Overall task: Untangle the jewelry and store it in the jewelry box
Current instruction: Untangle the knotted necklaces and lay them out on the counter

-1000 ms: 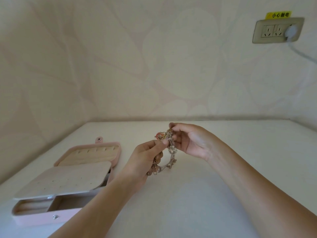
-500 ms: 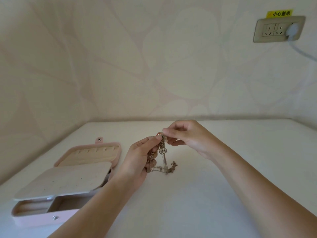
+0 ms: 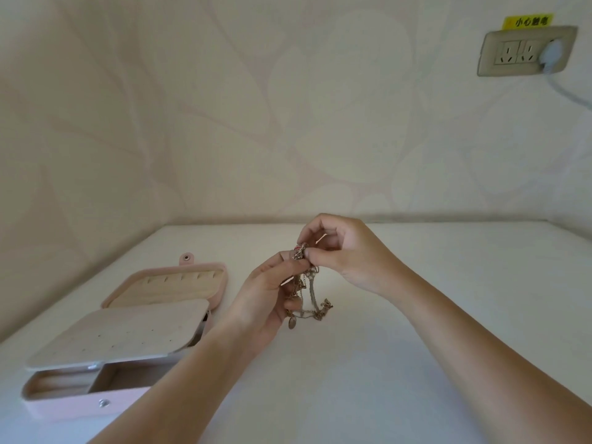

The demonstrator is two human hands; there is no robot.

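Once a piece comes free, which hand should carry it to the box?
Left, probably. The jewelry box lies open on the side of the left hand; the right hand would have to cross over. Both pinch the jewelry.

Tangled chain jewelry [image 3: 307, 293] hanging above table; pink jewelry box [image 3: 128, 328] open at left.

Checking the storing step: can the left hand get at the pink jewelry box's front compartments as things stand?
Probably yes. Only bare white table lies between the left hand and the pink rectangular jewelry box, whose front compartments sit uncovered; its fingers, though, grip the tangled metal chains.
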